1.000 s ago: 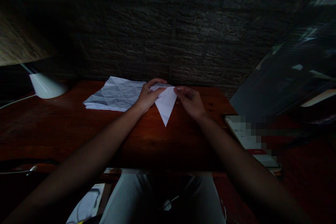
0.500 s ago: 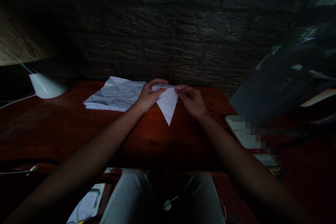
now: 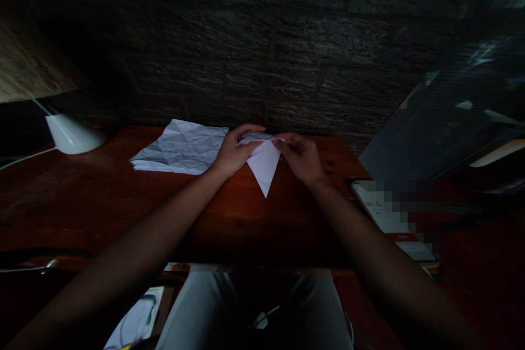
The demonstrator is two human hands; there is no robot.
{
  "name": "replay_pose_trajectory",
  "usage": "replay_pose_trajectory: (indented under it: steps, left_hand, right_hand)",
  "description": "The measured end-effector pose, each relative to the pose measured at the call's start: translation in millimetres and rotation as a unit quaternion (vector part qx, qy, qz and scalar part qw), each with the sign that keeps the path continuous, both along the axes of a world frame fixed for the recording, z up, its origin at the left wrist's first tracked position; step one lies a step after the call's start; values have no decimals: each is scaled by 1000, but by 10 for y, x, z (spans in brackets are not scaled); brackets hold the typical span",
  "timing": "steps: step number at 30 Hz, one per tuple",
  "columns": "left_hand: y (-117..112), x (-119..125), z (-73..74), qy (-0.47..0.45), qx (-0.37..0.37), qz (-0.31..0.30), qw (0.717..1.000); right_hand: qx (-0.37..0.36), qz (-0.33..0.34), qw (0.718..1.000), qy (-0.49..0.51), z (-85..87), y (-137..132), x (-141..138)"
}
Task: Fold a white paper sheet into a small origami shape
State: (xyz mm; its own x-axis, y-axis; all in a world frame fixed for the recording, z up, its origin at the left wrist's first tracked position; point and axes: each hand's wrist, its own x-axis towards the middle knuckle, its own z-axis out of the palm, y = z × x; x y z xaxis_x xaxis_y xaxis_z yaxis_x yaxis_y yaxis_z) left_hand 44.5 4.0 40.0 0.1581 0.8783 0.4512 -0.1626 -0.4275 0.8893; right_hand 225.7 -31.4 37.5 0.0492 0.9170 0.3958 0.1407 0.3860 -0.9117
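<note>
White folded paper (image 3: 264, 168), near end pointed, left hand (image 3: 233, 152) and right hand (image 3: 304, 159), fingers clamped on its far end, creased sheets (image 3: 182, 145) leftward, wooden tabletop (image 3: 241, 224)

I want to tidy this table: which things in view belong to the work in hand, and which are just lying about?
Seemingly in use:
folded white paper, held by the left hand and right hand
wooden table, the surface below

Apparently lying about:
stack of creased paper, in neither hand, though possibly related
lamp
phone
</note>
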Motion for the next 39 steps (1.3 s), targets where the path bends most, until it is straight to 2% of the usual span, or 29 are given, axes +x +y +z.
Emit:
replay_pose_trajectory:
  steps: [7, 12, 21, 32, 39]
  left_hand:
    - [-6, 6, -10, 18, 13, -4, 1000]
    - [47, -3, -58, 50, 26, 10, 998]
    - [19, 20, -44, 16, 2, 25, 1000]
    - [25, 24, -59, 21, 3, 35, 999]
    - [14, 18, -41, 17, -3, 35, 999]
  right_hand:
    - [20, -23, 999, -35, -19, -1, 14]
    - [30, -8, 999, -44, -11, -5, 10]
    - [-7, 23, 1000, 9, 22, -13, 5]
    - [-18, 47, 998, 41, -32, 34, 9]
    - [-15, 26, 999, 28, -28, 27, 1]
